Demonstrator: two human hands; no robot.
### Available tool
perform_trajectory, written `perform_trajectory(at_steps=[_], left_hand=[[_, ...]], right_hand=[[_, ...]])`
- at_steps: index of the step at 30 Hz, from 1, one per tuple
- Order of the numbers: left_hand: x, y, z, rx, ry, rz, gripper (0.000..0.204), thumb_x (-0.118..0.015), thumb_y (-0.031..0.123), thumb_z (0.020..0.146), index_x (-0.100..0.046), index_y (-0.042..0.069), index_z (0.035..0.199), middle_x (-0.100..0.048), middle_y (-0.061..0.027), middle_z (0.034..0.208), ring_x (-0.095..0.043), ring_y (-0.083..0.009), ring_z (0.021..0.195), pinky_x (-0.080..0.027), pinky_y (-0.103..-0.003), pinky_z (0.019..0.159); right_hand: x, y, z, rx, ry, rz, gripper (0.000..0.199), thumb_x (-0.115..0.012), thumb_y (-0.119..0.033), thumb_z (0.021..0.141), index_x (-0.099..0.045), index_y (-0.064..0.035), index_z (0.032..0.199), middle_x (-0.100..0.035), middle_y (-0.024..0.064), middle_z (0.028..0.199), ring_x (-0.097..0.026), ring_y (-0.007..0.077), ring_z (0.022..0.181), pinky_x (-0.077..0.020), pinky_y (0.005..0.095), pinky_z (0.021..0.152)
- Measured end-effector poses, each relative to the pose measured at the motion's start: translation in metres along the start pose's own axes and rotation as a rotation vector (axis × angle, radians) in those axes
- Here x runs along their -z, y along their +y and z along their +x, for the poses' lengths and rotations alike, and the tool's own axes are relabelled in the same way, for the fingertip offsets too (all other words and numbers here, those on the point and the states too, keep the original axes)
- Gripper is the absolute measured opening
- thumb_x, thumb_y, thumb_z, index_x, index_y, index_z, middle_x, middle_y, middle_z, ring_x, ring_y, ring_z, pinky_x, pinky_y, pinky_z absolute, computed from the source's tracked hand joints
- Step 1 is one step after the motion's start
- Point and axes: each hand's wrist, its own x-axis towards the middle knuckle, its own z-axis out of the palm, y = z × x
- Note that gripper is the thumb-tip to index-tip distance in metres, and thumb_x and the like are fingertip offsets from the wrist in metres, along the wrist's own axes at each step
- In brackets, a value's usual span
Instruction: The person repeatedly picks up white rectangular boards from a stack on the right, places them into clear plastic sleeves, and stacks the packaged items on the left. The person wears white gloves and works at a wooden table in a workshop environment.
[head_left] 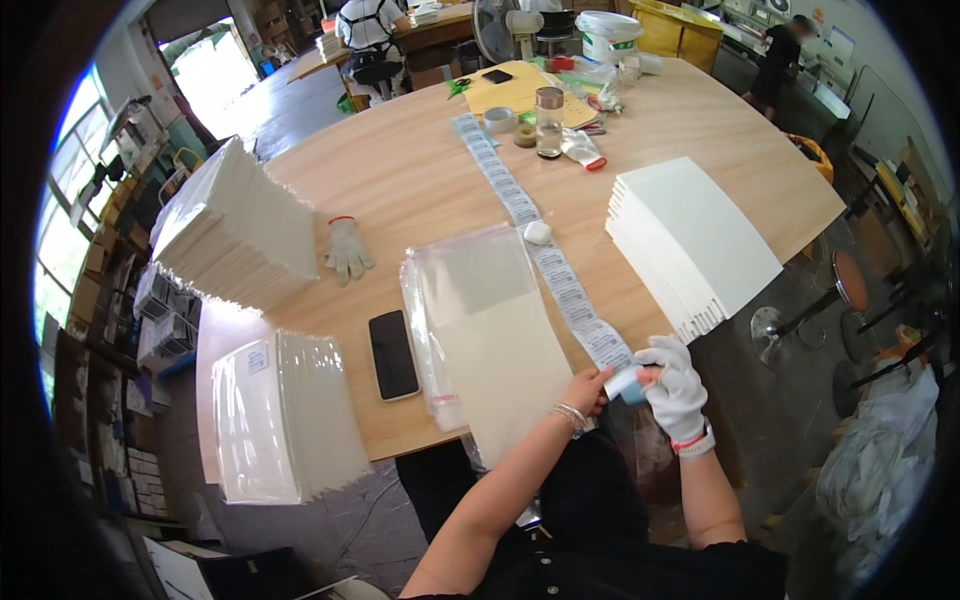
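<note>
My bare left hand [588,390], with bracelets at the wrist, pinches the near end of a long strip of printed labels [565,290]. My right hand [675,388] wears a white glove with bare fingertips showing and is closed on the same end, where a white label and bluish backing [632,390] curl up. The strip runs away across the table, with a small white lump [538,232] lying on it. Left of my hands lie clear plastic sleeves [470,265] and a cream sheet or board [505,365], which juts over the table's near edge.
A black phone [394,355] and an empty glove [348,250] lie left. Tall white stacks [235,220] and plastic-wrapped packs [285,415] stand beyond them. White boards [695,240] are piled right. A glass bottle [549,122] and tape rolls [498,120] sit far back. Two people are in the background.
</note>
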Motion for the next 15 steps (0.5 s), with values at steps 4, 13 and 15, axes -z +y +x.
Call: perform_trajectory(at_steps=[4, 13, 15], left_hand=[[0.011, -0.012, -0.043, -0.352, 0.035, 0.303, 0.049, -0.051, 0.03, 0.087, -0.037, 0.001, 0.122, -0.055, -0.0116, 0.091, -0.056, -0.0135, 0.065, -0.045, -0.026, 0.056], [0.128, -0.097, -0.153, -0.644, 0.691, 0.07, 0.015, -0.053, 0.006, 0.084, -0.057, 0.0, 0.097, -0.058, -0.0017, 0.083, -0.051, -0.0063, 0.07, -0.043, -0.02, 0.062], [0.139, -0.114, -0.155, -0.589, 0.75, -0.01, 0.016, -0.053, 0.009, 0.085, -0.055, 0.003, 0.1, -0.058, -0.0026, 0.085, -0.051, -0.0074, 0.067, -0.041, -0.018, 0.058]], right_hand=[[-0.063, 0.016, 0.036, -0.466, -0.119, 0.219, 0.011, -0.058, -0.007, 0.075, -0.062, -0.0047, 0.084, -0.062, 0.011, 0.082, -0.059, 0.0232, 0.076, -0.046, 0.0297, 0.073], [-0.162, 0.045, 0.095, -0.759, -0.538, 0.268, 0.019, -0.051, -0.02, 0.082, -0.061, -0.006, 0.09, -0.062, 0.0098, 0.077, -0.059, 0.0198, 0.072, -0.0443, 0.0301, 0.066], [-0.17, 0.046, 0.095, -0.739, -0.542, 0.225, 0.019, -0.051, -0.02, 0.081, -0.061, -0.0062, 0.09, -0.062, 0.0096, 0.077, -0.059, 0.0219, 0.074, -0.0444, 0.0312, 0.067]])
